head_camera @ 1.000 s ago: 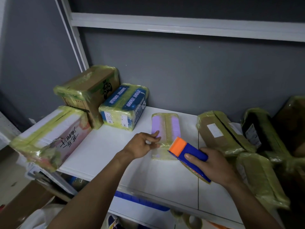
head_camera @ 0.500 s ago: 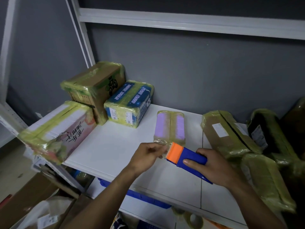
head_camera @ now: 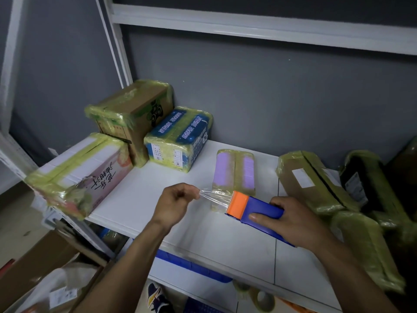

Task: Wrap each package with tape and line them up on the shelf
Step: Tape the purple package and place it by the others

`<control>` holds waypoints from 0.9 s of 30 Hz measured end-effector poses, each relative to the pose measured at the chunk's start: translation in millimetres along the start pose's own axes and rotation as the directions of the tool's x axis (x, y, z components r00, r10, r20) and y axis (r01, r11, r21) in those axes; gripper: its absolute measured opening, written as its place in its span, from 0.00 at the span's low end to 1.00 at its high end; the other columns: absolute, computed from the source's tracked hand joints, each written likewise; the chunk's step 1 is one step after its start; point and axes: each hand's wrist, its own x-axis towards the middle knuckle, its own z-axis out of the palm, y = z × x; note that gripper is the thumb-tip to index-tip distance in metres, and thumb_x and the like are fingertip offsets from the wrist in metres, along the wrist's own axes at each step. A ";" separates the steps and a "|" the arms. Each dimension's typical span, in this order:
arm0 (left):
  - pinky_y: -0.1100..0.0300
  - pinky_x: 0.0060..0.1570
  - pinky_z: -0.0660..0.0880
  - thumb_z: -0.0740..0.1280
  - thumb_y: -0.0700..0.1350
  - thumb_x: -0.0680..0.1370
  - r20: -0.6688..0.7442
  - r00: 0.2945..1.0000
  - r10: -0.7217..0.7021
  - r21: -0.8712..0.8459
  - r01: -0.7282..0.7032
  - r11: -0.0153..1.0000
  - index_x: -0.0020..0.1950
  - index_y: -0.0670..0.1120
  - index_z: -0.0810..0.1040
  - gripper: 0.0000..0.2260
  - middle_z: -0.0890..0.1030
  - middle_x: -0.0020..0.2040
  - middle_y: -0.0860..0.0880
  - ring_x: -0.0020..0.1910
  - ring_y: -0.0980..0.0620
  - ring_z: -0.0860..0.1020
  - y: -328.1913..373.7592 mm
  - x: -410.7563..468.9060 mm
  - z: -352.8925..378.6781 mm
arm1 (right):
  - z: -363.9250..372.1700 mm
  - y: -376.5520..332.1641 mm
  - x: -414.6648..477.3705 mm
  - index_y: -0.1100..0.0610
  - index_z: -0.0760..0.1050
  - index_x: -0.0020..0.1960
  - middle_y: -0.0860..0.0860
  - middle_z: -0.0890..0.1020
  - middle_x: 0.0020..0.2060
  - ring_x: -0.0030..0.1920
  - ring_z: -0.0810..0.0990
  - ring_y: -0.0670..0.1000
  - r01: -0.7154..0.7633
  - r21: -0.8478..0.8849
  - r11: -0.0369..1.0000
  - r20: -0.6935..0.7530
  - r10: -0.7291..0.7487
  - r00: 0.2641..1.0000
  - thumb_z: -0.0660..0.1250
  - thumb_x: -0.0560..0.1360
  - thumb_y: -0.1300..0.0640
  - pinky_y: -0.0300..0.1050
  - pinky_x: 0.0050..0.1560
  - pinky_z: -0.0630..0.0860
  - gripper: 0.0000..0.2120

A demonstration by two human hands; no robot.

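Note:
A small purple package [head_camera: 234,170] wrapped in yellowish tape lies flat near the middle of the white shelf [head_camera: 140,199]. Just in front of it, my right hand [head_camera: 293,220] grips a blue tape dispenser with an orange head [head_camera: 255,211]. My left hand [head_camera: 176,202] pinches the free end of the clear tape [head_camera: 214,196], which is stretched between my fingers and the dispenser's orange head. The tape strip hangs above the shelf, over the package's near end.
Wrapped packages stand at the shelf's left: a white and pink box [head_camera: 79,175], a brown carton [head_camera: 133,116] and a blue box [head_camera: 180,141]. More wrapped parcels [head_camera: 313,181] crowd the right side. A blue bin [head_camera: 191,265] and tape rolls [head_camera: 259,297] sit on the level below.
My left hand left the purple package, took the tape end at the dispenser and pulled it out to the left. The right hand with the dispenser stayed nearly in place.

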 end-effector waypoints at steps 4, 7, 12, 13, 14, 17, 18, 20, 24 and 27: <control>0.77 0.40 0.73 0.67 0.35 0.80 -0.111 0.992 -0.053 -0.042 0.048 0.998 0.44 0.46 0.86 0.11 0.86 0.41 0.55 0.42 0.63 0.82 -7.1 14.8 3.8 | -0.9 -15.9 8.1 0.50 0.73 0.35 0.42 0.78 0.28 0.29 0.78 0.42 -0.006 -0.033 0.999 -0.027 0.005 1.000 0.71 0.61 0.22 0.40 0.32 0.71 0.31; 0.74 0.40 0.74 0.65 0.36 0.81 -0.147 0.986 -0.075 -0.041 0.069 0.997 0.43 0.49 0.85 0.13 0.85 0.40 0.57 0.42 0.64 0.81 -11.8 24.6 10.3 | -2.7 -29.1 18.9 0.50 0.75 0.37 0.43 0.81 0.31 0.33 0.82 0.44 -0.023 -0.136 0.990 -0.066 0.014 0.998 0.69 0.58 0.19 0.43 0.35 0.79 0.33; 0.68 0.44 0.73 0.68 0.43 0.81 -0.155 0.981 -0.119 -0.045 0.113 0.993 0.44 0.49 0.83 0.08 0.84 0.44 0.54 0.46 0.61 0.80 -34.8 24.5 24.4 | -2.9 -57.1 41.7 0.49 0.68 0.39 0.46 0.76 0.33 0.35 0.76 0.46 -0.109 -0.387 0.915 -0.043 0.101 0.994 0.65 0.53 0.15 0.42 0.31 0.70 0.39; 0.69 0.42 0.73 0.68 0.45 0.81 -0.162 0.980 -0.119 -0.048 0.113 0.992 0.44 0.50 0.82 0.07 0.84 0.45 0.54 0.46 0.61 0.80 -38.4 25.1 26.5 | -1.9 -60.4 44.8 0.49 0.66 0.39 0.46 0.75 0.33 0.35 0.75 0.45 -0.111 -0.427 0.898 -0.034 0.106 0.994 0.66 0.55 0.16 0.41 0.30 0.67 0.37; 0.72 0.41 0.73 0.69 0.45 0.81 -0.168 0.979 -0.117 -0.054 0.110 0.993 0.44 0.51 0.81 0.07 0.84 0.45 0.55 0.46 0.61 0.80 -40.3 25.5 28.0 | -0.6 -62.2 47.6 0.48 0.65 0.39 0.46 0.74 0.33 0.34 0.74 0.45 -0.109 -0.463 0.880 -0.033 0.106 0.994 0.67 0.57 0.16 0.41 0.30 0.65 0.36; 0.76 0.40 0.73 0.69 0.43 0.82 -0.166 0.983 -0.084 -0.075 0.072 0.995 0.45 0.49 0.81 0.06 0.84 0.46 0.53 0.47 0.59 0.81 -43.5 28.0 34.9 | 3.2 -64.0 52.8 0.49 0.62 0.39 0.46 0.72 0.33 0.34 0.71 0.45 -0.125 -0.525 0.842 -0.051 0.116 0.992 0.66 0.59 0.17 0.42 0.30 0.62 0.36; 0.76 0.41 0.73 0.68 0.42 0.82 -0.166 0.984 -0.063 -0.079 0.050 0.996 0.46 0.47 0.82 0.05 0.84 0.47 0.51 0.47 0.59 0.81 -43.1 29.0 37.8 | 3.9 -64.2 54.2 0.49 0.62 0.39 0.46 0.72 0.34 0.34 0.70 0.45 -0.137 -0.537 0.833 -0.053 0.129 0.990 0.66 0.60 0.17 0.42 0.30 0.62 0.36; 0.76 0.43 0.73 0.68 0.39 0.81 -0.165 0.985 -0.046 -0.090 0.032 0.995 0.49 0.41 0.82 0.04 0.83 0.47 0.49 0.46 0.56 0.80 -43.6 30.7 45.6 | 5.0 -64.3 56.5 0.49 0.62 0.40 0.46 0.72 0.34 0.34 0.70 0.45 -0.155 -0.553 0.819 -0.050 0.153 0.987 0.66 0.60 0.17 0.41 0.31 0.63 0.35; 0.73 0.44 0.75 0.70 0.42 0.81 -0.100 0.990 -0.101 -0.137 0.087 0.987 0.53 0.42 0.83 0.05 0.84 0.48 0.50 0.50 0.51 0.80 -46.2 33.5 61.9 | 5.8 -64.5 62.1 0.49 0.61 0.40 0.46 0.72 0.35 0.34 0.71 0.46 -0.173 -0.564 0.807 -0.027 0.192 0.981 0.68 0.61 0.18 0.41 0.32 0.67 0.35; 0.61 0.58 0.77 0.70 0.51 0.80 0.005 0.984 -0.181 -0.044 0.181 0.983 0.74 0.44 0.73 0.24 0.80 0.63 0.48 0.63 0.48 0.78 -47.3 38.6 65.3 | 5.6 -61.3 64.4 0.49 0.61 0.42 0.48 0.75 0.40 0.40 0.77 0.49 -0.195 -0.561 0.805 -0.006 0.232 0.973 0.68 0.61 0.19 0.45 0.41 0.76 0.36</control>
